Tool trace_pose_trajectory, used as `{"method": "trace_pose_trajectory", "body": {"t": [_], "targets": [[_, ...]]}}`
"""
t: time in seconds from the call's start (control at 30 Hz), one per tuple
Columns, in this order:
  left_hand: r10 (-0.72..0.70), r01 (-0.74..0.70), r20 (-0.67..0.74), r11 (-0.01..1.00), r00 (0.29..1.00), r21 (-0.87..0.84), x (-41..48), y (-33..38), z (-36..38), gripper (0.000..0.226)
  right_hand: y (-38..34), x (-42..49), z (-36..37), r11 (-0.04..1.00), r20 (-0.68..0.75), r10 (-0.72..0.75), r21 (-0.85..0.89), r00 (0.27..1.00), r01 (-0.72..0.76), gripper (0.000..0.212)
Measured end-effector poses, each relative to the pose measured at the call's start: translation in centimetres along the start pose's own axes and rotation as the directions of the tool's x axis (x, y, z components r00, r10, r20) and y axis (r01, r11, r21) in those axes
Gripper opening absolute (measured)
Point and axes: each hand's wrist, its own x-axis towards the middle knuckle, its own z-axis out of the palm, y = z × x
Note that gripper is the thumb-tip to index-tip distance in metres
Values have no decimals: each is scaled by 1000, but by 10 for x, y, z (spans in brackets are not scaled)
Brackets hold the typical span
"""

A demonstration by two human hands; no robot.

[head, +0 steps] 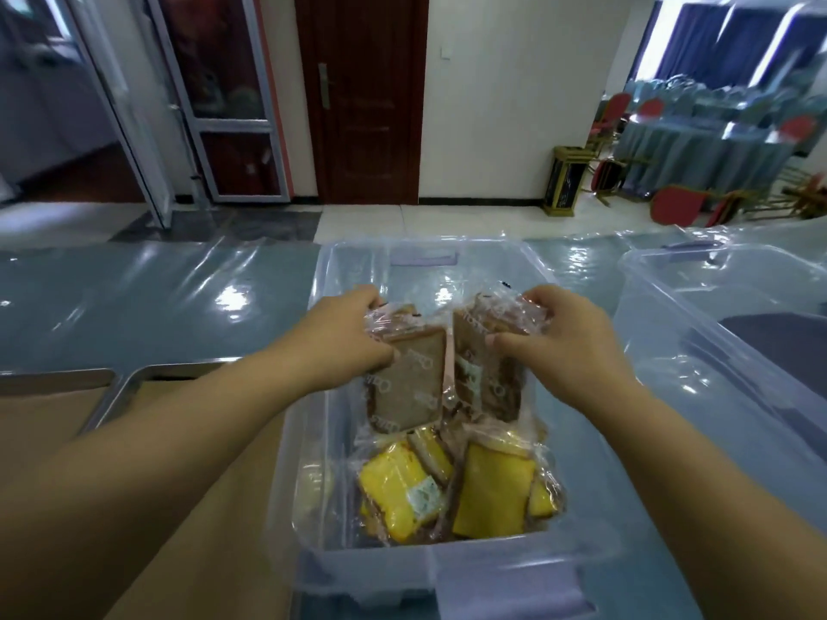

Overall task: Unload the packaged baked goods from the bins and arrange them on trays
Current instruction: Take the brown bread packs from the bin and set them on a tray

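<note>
A clear plastic bin (pixel 380 570) stands in front of me on the table. My left hand (pixel 344 337) grips the top of a packaged brown bread slice (pixel 409 382) held upright over the bin. My right hand (pixel 550 337) grips the top of a second brown bread package (pixel 485 382) right beside it. Lower in the bin lie yellow packaged cakes (pixel 490 494), one more of them (pixel 398 490) to the left. A metal tray (pixel 134 382) lined with brown paper sits to the left, partly hidden by my left arm.
A second clear bin (pixel 698 324) stands at the right. The table (pixel 156 297) is covered with shiny plastic sheeting. Beyond it are a tiled floor, a dark wooden door (pixel 362 96), a black and gold waste bin (pixel 566 181) and red chairs (pixel 675 208).
</note>
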Motion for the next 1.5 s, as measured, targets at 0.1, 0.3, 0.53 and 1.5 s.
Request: {"method": "trace_pose_trajectory", "body": {"t": [0.1, 0.3, 0.53, 1.5], "targets": [[31, -77, -227, 978, 973, -193, -18, 5, -23, 32, -18, -11, -5, 993, -193, -83, 62, 978, 97, 38], [-1, -231, -512, 892, 859, -389, -61, -7, -73, 33, -73, -27, -5, 932, -447, -166, 220, 879, 288, 46], [-101, -280, -598, 814, 795, -510, -106, -66, -120, 29, -154, -47, 32, 858, -389, -224, 356, 893, 370, 33], [-427, 392, -36, 856, 903, -338, -98, -354, -30, 33, -149, -48, 342, 932, 515, 327, -37, 792, -361, 53]]}}
